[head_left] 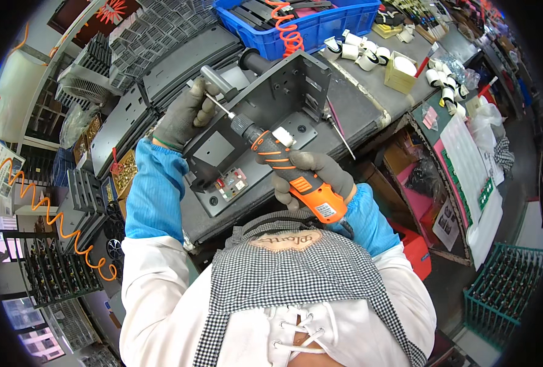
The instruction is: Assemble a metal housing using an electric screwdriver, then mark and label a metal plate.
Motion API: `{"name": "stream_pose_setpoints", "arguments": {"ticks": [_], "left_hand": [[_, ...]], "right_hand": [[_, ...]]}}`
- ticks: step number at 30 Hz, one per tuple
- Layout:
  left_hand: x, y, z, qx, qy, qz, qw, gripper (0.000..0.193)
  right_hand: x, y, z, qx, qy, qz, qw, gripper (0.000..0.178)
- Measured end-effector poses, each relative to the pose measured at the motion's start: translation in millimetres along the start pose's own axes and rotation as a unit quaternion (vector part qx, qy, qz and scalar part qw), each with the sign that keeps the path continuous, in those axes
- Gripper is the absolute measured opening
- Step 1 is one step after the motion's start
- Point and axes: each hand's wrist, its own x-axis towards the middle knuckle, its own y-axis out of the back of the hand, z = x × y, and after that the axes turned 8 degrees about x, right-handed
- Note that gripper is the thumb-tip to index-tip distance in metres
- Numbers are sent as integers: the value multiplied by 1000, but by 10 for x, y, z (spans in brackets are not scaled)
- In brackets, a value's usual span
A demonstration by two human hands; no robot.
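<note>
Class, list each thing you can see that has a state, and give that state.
Right hand: closed around the power screwdriver
Power screwdriver: held, bit toward the left hand; running or not, cannot tell
Left hand: fingers bent at the bit's tip
Dark metal housing: open-faced
Blue crate: open, holding dark parts
Red hose: coiled

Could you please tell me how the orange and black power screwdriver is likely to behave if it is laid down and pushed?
The power screwdriver should stay stiff, as its casing looks hard. Its rounded body might roll somewhat on a flat surface. It is probably heavier toward the rear, because the bulky body contrasts with the slim bit.
</note>
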Motion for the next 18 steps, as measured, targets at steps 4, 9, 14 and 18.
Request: {"name": "stream_pose_setpoints", "arguments": {"ticks": [4, 9, 14, 18], "left_hand": [[36, -204, 91, -5, 30, 167, 985, 49], [7, -30, 23, 87, 150, 286, 942, 30], [-60, -307, 72, 140, 233, 157, 949, 50], [-144, 226, -54, 350, 165, -72, 919, 69]], "right_hand": [[-106, -33, -5, -75, 64, 11, 995, 40], [-464, 326, -32, -88, 156, -22, 984, 56], [-846, 810, 151, -66, 197, 30, 978, 64], [-984, 1058, 305, -104, 158, 79, 979, 64]]}}
